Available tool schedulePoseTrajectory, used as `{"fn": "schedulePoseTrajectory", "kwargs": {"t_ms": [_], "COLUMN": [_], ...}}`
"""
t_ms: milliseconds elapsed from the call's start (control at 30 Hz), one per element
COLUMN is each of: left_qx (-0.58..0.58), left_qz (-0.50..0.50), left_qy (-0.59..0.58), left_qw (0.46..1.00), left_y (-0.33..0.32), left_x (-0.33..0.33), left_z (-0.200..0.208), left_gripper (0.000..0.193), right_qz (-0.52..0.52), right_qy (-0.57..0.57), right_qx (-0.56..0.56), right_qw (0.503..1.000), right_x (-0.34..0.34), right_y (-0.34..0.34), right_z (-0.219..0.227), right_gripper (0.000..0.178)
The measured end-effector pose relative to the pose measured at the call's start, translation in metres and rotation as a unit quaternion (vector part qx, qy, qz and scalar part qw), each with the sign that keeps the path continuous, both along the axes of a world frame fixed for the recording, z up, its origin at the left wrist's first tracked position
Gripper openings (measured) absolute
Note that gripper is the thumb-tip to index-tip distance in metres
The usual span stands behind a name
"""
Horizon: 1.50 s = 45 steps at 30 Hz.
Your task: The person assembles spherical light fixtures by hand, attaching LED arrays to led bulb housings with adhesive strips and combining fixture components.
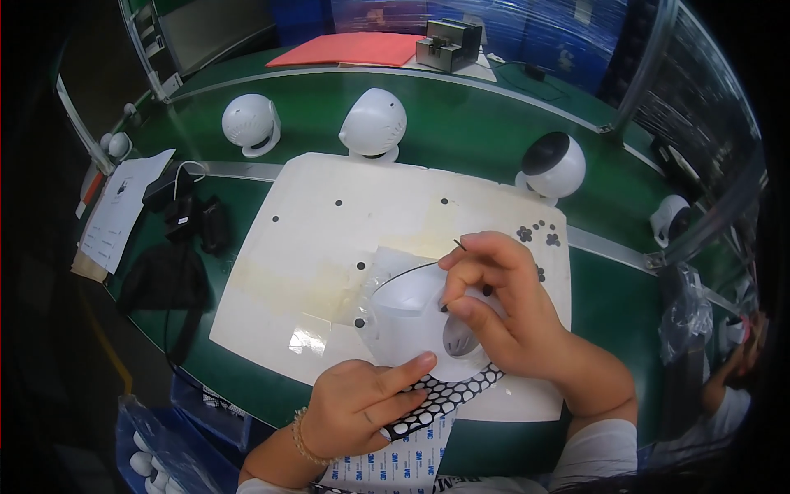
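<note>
A white rounded housing (407,317) with an oval grey grille (459,337) lies on clear plastic over the cream board (271,280). My left hand (362,407) rests its index fingertip on the housing's near side; its other fingers grip a black sheet with white dots (448,403). Above the housing, my right hand (510,305) is closed in a pinch. A tiny dark bit shows at its thumb tip and a thin dark sliver by its forefinger; I cannot make out what they are. Beneath the dotted sheet is a white backing sheet with blue print (387,469).
Small black discs (338,202) dot the board. Behind it stand white ball-shaped devices (250,123) on round feet. Black adapters (183,218) and a printed paper (127,206) lie left. A metal block (448,45) sits on the rear shelf. Another person's hand (745,354) shows far right.
</note>
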<state>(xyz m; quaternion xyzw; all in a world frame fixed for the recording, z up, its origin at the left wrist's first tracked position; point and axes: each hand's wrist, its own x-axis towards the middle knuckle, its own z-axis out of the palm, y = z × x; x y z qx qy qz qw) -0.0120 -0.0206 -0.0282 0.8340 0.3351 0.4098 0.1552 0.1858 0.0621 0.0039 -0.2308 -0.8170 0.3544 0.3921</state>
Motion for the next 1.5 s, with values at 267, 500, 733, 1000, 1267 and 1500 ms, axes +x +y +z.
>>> {"fn": "schedulePoseTrajectory", "kwargs": {"t_ms": [267,500,733,1000,1267,1500], "left_qx": [0.012,0.019,0.043,0.061,0.057,0.064], "left_qz": [0.003,0.010,0.020,0.033,0.041,0.040], "left_qy": [0.010,0.015,0.011,0.026,0.032,0.023], "left_qw": [1.000,1.000,0.999,0.997,0.997,0.997], "left_y": [0.000,0.000,0.002,0.003,0.002,0.003], "left_x": [0.001,0.002,0.002,0.003,0.002,0.004], "left_z": [0.001,0.003,0.000,-0.003,-0.004,-0.005], "left_gripper": [0.018,0.017,0.015,0.011,0.008,0.008], "right_qz": [0.005,-0.089,-0.115,-0.090,-0.086,-0.089], "right_qy": [0.037,-0.059,-0.110,-0.075,-0.085,-0.096], "right_qx": [0.006,0.242,0.201,0.069,0.067,0.081], "right_qw": [0.999,0.964,0.967,0.991,0.990,0.988], "right_x": [-0.001,0.008,0.021,0.017,0.013,0.015], "right_y": [0.001,-0.007,-0.038,-0.040,-0.039,-0.040], "right_z": [-0.004,-0.001,-0.005,-0.016,-0.019,-0.017], "right_gripper": [0.049,0.041,0.019,0.005,0.005,0.006]}}
